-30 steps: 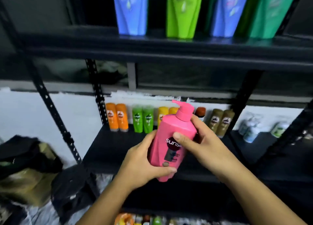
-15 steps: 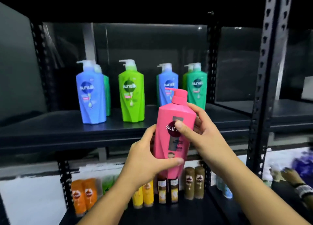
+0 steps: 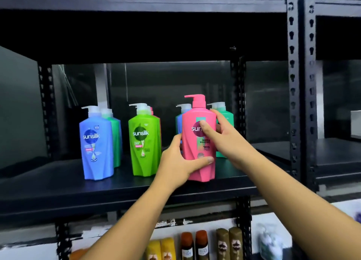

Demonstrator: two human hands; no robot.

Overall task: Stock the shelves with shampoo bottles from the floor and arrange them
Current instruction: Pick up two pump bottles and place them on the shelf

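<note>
A pink pump shampoo bottle (image 3: 195, 140) stands upright on the black shelf (image 3: 125, 183), near its front right. My left hand (image 3: 178, 163) grips its lower part, thumb across the front. My right hand (image 3: 220, 137) grips its right side, thumb on the label. A blue bottle (image 3: 96, 144) stands at the shelf's left and a light green bottle (image 3: 144, 140) in the middle. More bottles stand behind them. Behind the pink bottle, a blue one (image 3: 179, 121) and a dark green one (image 3: 226, 119) are partly hidden.
A black upright post (image 3: 293, 83) rises right of the bottles, with another shelf bay (image 3: 336, 154) beyond it. The shelf below holds small yellow (image 3: 162, 250), orange-capped (image 3: 193, 246) and brown bottles (image 3: 230, 244). A shelf board (image 3: 136, 3) closes the space overhead.
Both hands have carried the pink bottle up and forward from in front of the lower shelf onto the upper shelf. The view has risen with them.
</note>
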